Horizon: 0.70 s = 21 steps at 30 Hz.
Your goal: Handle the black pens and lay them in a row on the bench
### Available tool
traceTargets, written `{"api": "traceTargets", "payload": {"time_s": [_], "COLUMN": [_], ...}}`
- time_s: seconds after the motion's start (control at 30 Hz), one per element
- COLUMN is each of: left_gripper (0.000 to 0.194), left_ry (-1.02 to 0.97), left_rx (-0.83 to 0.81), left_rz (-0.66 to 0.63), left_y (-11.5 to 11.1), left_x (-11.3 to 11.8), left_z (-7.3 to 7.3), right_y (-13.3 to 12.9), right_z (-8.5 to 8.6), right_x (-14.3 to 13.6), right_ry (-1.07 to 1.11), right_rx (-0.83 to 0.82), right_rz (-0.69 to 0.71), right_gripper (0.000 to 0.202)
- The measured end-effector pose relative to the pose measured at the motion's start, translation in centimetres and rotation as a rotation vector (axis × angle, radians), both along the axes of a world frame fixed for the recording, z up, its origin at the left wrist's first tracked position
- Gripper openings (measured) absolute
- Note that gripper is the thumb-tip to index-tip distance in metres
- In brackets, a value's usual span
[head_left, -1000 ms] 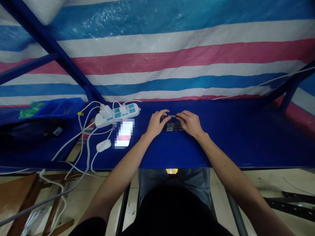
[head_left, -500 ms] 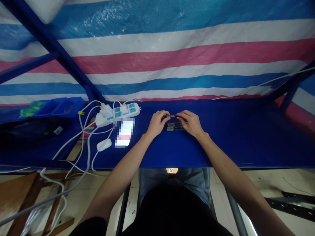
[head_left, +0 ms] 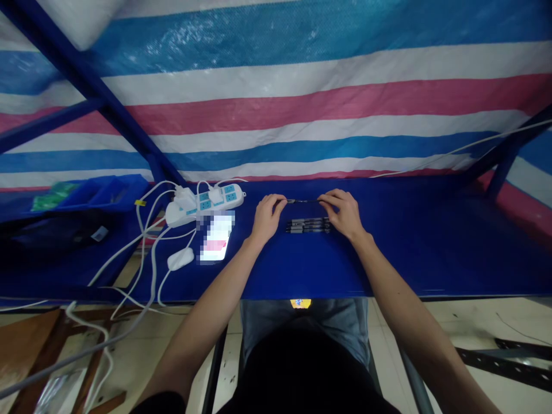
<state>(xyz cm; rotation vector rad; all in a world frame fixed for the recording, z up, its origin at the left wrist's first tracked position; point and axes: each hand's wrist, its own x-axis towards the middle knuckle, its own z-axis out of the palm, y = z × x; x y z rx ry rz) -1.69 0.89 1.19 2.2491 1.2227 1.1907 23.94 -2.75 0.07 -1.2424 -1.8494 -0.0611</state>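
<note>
A thin dark pen is stretched level between my two hands, above a small group of pens. My left hand pinches its left end, and my right hand pinches its right end. Several dark pens with grey grips lie side by side on the blue table, just nearer to me than the held one. My right fingertips are close to the right ends of the lying pens.
Left of my hands are a lit, pixelated phone, a white power strip with plugs and cables, and a white adapter. Blue bins and a dark bag sit at far left. Striped sheeting hangs behind.
My hands have moved apart, the right one to the right, the left one slightly left. More of the held pen shows between them, and the lying pens are less covered.
</note>
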Motion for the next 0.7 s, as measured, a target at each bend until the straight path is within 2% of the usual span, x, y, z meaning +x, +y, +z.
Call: {"api": "traceTargets", "payload": {"time_s": [0.23,0.33,0.47,0.7], "left_gripper": [0.018,0.03,0.047,0.023], "left_ry": [0.056,0.115,0.184,0.072], "left_rx": [0.005,0.007,-0.014,-0.017], "left_rz": [-0.027,-0.045,-0.087,-0.154], "left_y": [-0.3,-0.4,-0.6,-0.6], "left_x": [0.4,0.8,1.1,1.0], "left_z": [-0.1,-0.2,-0.4,-0.6], "right_y": [-0.1,-0.2,-0.4,-0.7], "right_z": [-0.4,-0.6,-0.7,-0.5], "right_x": [-1.1,-2.1,-3.2,-3.4], "right_ry": [-0.014,-0.032,-0.11,-0.33], "right_rx": [-0.031,-0.019,0.011,-0.045], "right_rz": [0.084,0.131,0.11,0.044], "right_gripper": [0.024,0.024,0.024,0.025]}}
